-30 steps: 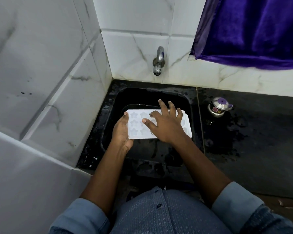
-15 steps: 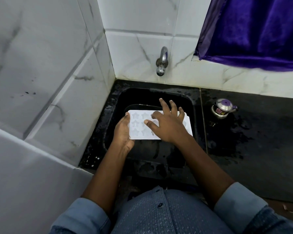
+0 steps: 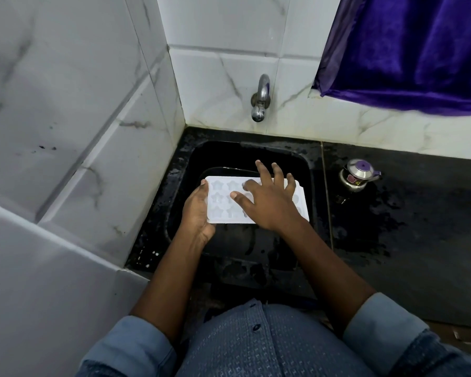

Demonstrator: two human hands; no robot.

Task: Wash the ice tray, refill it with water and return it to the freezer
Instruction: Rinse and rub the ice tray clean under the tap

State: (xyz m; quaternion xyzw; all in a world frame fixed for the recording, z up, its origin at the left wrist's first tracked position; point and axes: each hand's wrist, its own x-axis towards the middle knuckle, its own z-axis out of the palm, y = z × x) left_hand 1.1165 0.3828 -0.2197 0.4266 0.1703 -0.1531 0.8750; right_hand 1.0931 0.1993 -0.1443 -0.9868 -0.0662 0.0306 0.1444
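Note:
A white ice tray (image 3: 223, 198) with star-shaped cells is held level over the black sink (image 3: 305, 164). My left hand (image 3: 197, 213) grips its left short edge, thumb on top. Lying flat on the tray's right half is my right hand (image 3: 269, 201), fingers spread and fingertips on the cells; it hides most of that half. A chrome tap (image 3: 260, 100) sticks out of the tiled wall above the sink, and no water runs from it.
A small steel kettle with a purple lid (image 3: 358, 175) stands on the wet black counter (image 3: 408, 229) right of the sink. Marble-tiled walls close in at the left and back. A purple curtain (image 3: 408, 50) hangs at the upper right.
My right hand has shifted slightly over the tray's cells, the fingers spreading a little. The tray and my left hand stay where they were.

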